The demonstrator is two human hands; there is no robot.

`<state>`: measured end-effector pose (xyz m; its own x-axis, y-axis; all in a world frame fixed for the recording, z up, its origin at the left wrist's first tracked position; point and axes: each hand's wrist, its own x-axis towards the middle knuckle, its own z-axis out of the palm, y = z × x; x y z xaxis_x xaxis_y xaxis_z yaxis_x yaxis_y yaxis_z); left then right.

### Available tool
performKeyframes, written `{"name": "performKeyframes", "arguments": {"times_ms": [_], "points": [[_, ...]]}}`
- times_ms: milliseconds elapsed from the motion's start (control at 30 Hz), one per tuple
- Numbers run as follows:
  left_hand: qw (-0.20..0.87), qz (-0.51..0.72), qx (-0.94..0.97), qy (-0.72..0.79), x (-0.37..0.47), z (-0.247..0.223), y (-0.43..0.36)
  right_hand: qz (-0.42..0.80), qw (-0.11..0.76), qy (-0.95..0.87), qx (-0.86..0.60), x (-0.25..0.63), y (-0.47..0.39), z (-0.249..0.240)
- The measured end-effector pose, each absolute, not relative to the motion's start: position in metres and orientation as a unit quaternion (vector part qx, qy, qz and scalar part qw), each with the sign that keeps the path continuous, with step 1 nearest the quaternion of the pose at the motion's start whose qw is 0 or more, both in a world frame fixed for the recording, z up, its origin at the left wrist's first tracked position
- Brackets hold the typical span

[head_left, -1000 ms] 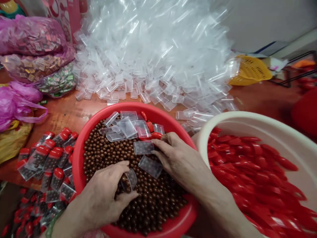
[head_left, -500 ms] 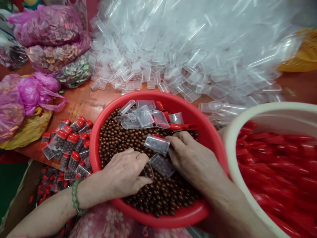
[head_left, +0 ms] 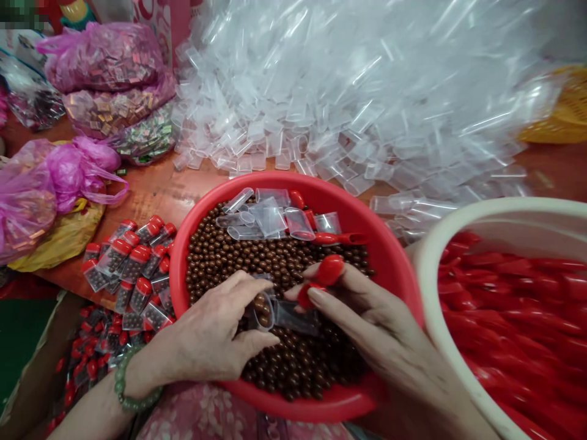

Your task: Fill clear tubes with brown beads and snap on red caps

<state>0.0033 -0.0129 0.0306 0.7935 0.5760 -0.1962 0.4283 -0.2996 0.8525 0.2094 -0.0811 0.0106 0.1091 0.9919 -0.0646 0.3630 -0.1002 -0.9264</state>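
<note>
My left hand (head_left: 220,330) grips a clear plastic case (head_left: 270,319), its open mouth facing right and brown balls showing inside. My right hand (head_left: 367,318) pinches a red cap (head_left: 330,269) with the fingers, and a second red piece (head_left: 308,296) sits by the thumb. Both hands are over a red basin (head_left: 398,256) of small brown balls (head_left: 229,260). Between them lies another clear case (head_left: 296,318), partly hidden by the fingers. Several loose clear cases (head_left: 270,217) and a few red caps (head_left: 325,238) rest on the balls at the basin's far side.
A white tub (head_left: 426,269) of red caps stands at the right. Clear cases (head_left: 298,91) are heaped behind the basin. Filled red-capped cases (head_left: 132,263) are piled at the left, with more in a box below. Pink bags (head_left: 101,58) stand at the back left.
My right hand has turned, and red caps now show at its fingertips. The filled case beside it earlier no longer shows there. The case in my left hand is more visible, with balls at its mouth.
</note>
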Motion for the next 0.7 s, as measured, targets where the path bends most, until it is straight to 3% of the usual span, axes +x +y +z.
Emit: {"name": "performKeyframes", "arguments": {"times_ms": [100, 200, 700], "points": [[0.495, 0.076, 0.805, 0.318, -0.002, 0.026, -0.014, 0.512, 0.455, -0.420, -0.596, 0.206, -0.084, 0.012], [0.515, 0.094, 0.791, 0.318, -0.005, 0.022, -0.013, 0.541, 0.479, -0.387, -0.573, 0.201, -0.087, 0.010], [0.539, 0.213, 0.770, 0.267, -0.010, 0.020, -0.008, 0.469, 0.544, -0.375, -0.586, 0.191, -0.077, 0.007]]}}
